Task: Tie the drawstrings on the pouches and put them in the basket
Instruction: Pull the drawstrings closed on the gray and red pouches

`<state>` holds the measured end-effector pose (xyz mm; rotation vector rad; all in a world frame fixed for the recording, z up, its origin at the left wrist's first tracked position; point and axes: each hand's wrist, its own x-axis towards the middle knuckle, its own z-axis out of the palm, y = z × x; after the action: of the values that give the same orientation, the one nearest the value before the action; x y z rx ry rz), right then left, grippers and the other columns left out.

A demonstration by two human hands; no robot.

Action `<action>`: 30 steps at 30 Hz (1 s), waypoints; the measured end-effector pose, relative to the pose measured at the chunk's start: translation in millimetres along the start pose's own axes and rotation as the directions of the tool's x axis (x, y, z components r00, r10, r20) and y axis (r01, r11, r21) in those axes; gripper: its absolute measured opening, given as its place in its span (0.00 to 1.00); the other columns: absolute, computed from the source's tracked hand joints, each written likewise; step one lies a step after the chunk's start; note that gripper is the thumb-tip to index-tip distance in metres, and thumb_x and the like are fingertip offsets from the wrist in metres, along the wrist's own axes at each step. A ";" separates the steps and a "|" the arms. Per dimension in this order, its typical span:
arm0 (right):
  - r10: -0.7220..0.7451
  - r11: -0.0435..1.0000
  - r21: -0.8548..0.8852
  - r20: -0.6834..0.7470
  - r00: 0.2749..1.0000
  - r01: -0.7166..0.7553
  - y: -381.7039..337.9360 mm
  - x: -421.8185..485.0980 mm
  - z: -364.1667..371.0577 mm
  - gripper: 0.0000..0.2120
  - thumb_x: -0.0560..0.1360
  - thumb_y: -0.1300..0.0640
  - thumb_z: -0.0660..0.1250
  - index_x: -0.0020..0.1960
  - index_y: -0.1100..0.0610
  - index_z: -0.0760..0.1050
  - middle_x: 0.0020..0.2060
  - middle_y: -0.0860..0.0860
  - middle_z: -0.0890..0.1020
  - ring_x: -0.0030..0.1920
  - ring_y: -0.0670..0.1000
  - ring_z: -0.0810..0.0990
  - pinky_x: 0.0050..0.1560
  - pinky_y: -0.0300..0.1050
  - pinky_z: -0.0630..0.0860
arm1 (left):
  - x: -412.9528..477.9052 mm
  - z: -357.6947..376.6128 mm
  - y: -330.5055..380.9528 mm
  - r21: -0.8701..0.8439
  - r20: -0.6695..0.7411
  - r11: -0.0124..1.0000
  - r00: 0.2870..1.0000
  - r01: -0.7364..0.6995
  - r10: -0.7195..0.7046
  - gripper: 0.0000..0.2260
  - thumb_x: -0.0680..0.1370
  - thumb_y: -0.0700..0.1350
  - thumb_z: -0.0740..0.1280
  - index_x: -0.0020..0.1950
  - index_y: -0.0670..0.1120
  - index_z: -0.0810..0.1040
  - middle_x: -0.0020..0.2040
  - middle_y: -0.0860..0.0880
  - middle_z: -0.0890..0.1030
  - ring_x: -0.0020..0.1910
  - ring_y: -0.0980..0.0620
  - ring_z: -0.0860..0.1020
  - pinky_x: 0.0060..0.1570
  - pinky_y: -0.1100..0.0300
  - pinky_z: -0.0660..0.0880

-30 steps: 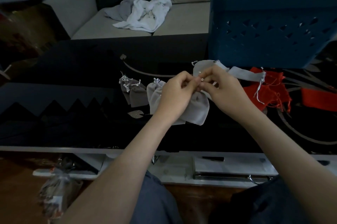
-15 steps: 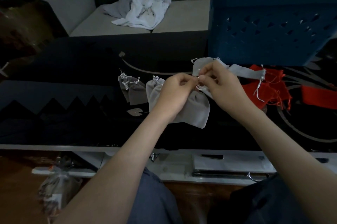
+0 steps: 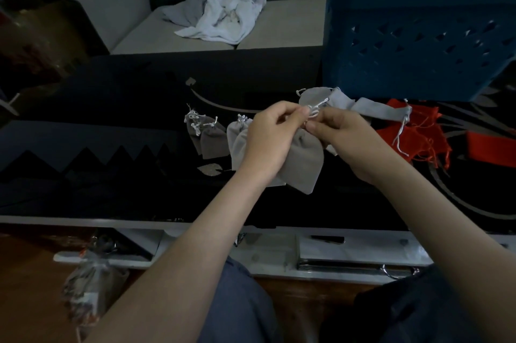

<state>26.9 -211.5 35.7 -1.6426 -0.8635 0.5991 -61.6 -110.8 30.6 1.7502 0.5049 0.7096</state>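
A grey pouch (image 3: 303,164) hangs between my two hands above the dark table (image 3: 111,175). My left hand (image 3: 272,139) and my right hand (image 3: 342,136) both pinch its white drawstrings (image 3: 314,111) at the pouch's mouth, fingertips nearly touching. Tied grey pouches (image 3: 208,134) lie to the left of my hands, another grey one (image 3: 237,130) partly behind my left hand. More grey pouches (image 3: 371,108) and red pouches (image 3: 418,136) lie to the right. The blue plastic basket (image 3: 418,35) stands at the back right.
A pile of white and grey cloth (image 3: 223,13) lies on the sofa (image 3: 290,24) behind the table. A red item (image 3: 491,147) sits at the right edge. A shelf (image 3: 335,256) with flat objects runs below the table's front edge.
Both hands stayed at the pouch's mouth, working the strings with small finger movements. The pouch hangs a little further right under my hands.
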 end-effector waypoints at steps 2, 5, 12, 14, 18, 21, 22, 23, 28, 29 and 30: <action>-0.007 1.000 0.029 0.014 1.000 0.007 -2.8 -0.9 0.1 0.09 0.79 0.63 0.61 0.42 0.59 0.76 0.35 0.51 0.79 0.37 0.43 0.75 0.40 0.34 0.72 | 0.9 -1.5 2.3 -0.219 0.039 0.967 0.991 0.130 -0.125 0.07 0.78 0.42 0.66 0.41 0.49 0.82 0.36 0.52 0.82 0.39 0.57 0.79 0.44 0.60 0.76; 0.032 0.986 0.163 0.073 0.997 -0.043 -9.0 -3.1 -0.6 0.12 0.80 0.62 0.59 0.38 0.55 0.72 0.28 0.43 0.77 0.30 0.38 0.73 0.33 0.31 0.70 | 3.1 -3.7 5.2 -0.534 0.174 0.795 0.958 0.287 -0.229 0.10 0.78 0.37 0.63 0.40 0.44 0.81 0.34 0.49 0.81 0.34 0.56 0.79 0.39 0.64 0.77; 0.145 0.851 0.469 0.225 0.964 -0.237 -18.6 -9.4 -5.5 0.06 0.66 0.56 0.64 0.41 0.58 0.73 0.31 0.50 0.77 0.31 0.46 0.75 0.33 0.36 0.72 | 5.5 -11.4 1.9 -0.541 0.265 0.816 0.962 0.204 -0.065 0.12 0.79 0.35 0.61 0.41 0.44 0.82 0.35 0.51 0.82 0.36 0.58 0.80 0.40 0.67 0.76; 0.168 0.842 0.471 0.233 0.958 -0.263 -16.3 -7.4 -9.1 0.04 0.74 0.59 0.61 0.42 0.59 0.74 0.32 0.50 0.77 0.31 0.45 0.75 0.32 0.35 0.72 | 4.8 -13.0 -0.3 -0.462 0.264 0.880 0.964 0.112 0.016 0.11 0.78 0.34 0.63 0.40 0.44 0.81 0.37 0.52 0.82 0.39 0.58 0.79 0.43 0.67 0.75; 0.236 0.837 0.452 0.212 0.948 -0.309 -11.4 -3.9 -10.9 0.08 0.78 0.61 0.58 0.42 0.58 0.73 0.33 0.51 0.75 0.30 0.44 0.73 0.30 0.34 0.71 | 1.7 -16.9 -0.2 -0.248 0.258 0.967 0.959 -0.049 0.115 0.06 0.77 0.35 0.65 0.43 0.43 0.79 0.39 0.54 0.82 0.42 0.58 0.79 0.47 0.66 0.73; 0.173 0.890 0.388 0.204 0.964 -0.242 -7.0 -3.3 -10.4 0.04 0.74 0.59 0.63 0.42 0.58 0.73 0.34 0.52 0.77 0.32 0.45 0.74 0.33 0.34 0.72 | -0.4 -19.8 0.7 -0.122 0.215 0.986 0.967 -0.115 0.139 0.05 0.76 0.36 0.67 0.43 0.44 0.79 0.39 0.52 0.80 0.42 0.53 0.76 0.46 0.63 0.73; 0.143 0.916 0.346 0.189 0.972 -0.202 -4.9 -3.0 -11.9 0.05 0.75 0.58 0.63 0.41 0.58 0.73 0.35 0.53 0.77 0.34 0.45 0.74 0.35 0.35 0.72 | -0.2 -19.3 1.8 -0.076 0.205 0.989 0.968 -0.130 0.143 0.03 0.76 0.37 0.68 0.43 0.42 0.79 0.38 0.52 0.79 0.40 0.52 0.75 0.45 0.63 0.72; 0.118 0.939 0.300 0.178 0.977 -0.168 -2.5 -1.9 -11.8 0.06 0.75 0.57 0.63 0.41 0.59 0.74 0.37 0.54 0.76 0.35 0.46 0.74 0.37 0.36 0.71 | -0.3 -20.4 2.0 -0.023 0.196 0.989 0.970 -0.144 0.145 0.02 0.76 0.37 0.68 0.44 0.41 0.80 0.38 0.52 0.79 0.38 0.54 0.74 0.43 0.65 0.71; 0.067 0.992 0.099 0.125 0.990 -0.080 0.8 0.9 -14.0 0.04 0.72 0.58 0.67 0.40 0.57 0.75 0.34 0.53 0.76 0.34 0.46 0.71 0.37 0.38 0.68 | 2.3 -20.8 0.5 0.203 0.198 0.962 0.970 -0.182 0.142 0.03 0.76 0.42 0.69 0.43 0.46 0.80 0.36 0.56 0.80 0.36 0.63 0.75 0.41 0.66 0.71; 0.054 0.998 0.031 0.113 0.992 -0.058 1.1 0.5 -14.8 0.05 0.74 0.59 0.67 0.39 0.57 0.76 0.33 0.51 0.77 0.33 0.45 0.72 0.36 0.36 0.68 | 2.6 -20.7 -0.7 0.234 0.201 0.956 0.970 -0.180 0.133 0.03 0.76 0.43 0.69 0.42 0.47 0.80 0.37 0.55 0.81 0.37 0.62 0.76 0.42 0.62 0.73; 0.038 0.998 -0.045 0.104 0.994 -0.033 1.0 0.1 -15.2 0.06 0.74 0.59 0.68 0.38 0.56 0.76 0.31 0.49 0.77 0.32 0.42 0.72 0.35 0.34 0.69 | 2.8 -20.6 -1.8 0.252 0.203 0.953 0.972 -0.168 0.118 0.03 0.76 0.44 0.69 0.42 0.48 0.81 0.37 0.54 0.82 0.37 0.60 0.77 0.44 0.58 0.74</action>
<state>38.8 -220.6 38.3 -1.6806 -0.9307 0.7007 -73.6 -94.0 33.4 2.1022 0.3596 0.5907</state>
